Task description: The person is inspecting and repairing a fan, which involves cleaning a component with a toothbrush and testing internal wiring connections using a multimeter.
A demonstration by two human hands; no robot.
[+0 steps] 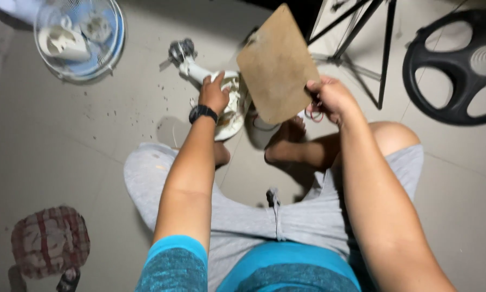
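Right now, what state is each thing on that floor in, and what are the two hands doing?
Left hand: resting on the white fan motor housing, which lies opened on the floor.
Right hand: grip closed on the brown board, held tilted above the floor.
Fan guard: detached, lying flat.
Black round base: lying flat, apart.
Checked cloth: crumpled.

two hands (213,94) (329,97), one brown board (278,65)

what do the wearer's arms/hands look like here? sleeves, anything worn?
Both arms are bare from the upper arm down, with no gloves. Short sleeves in mottled teal, each with a brighter blue band at the hem, match the shirt. The left hand has a black watch or band on its wrist. The right hand and its wrist show nothing worn.
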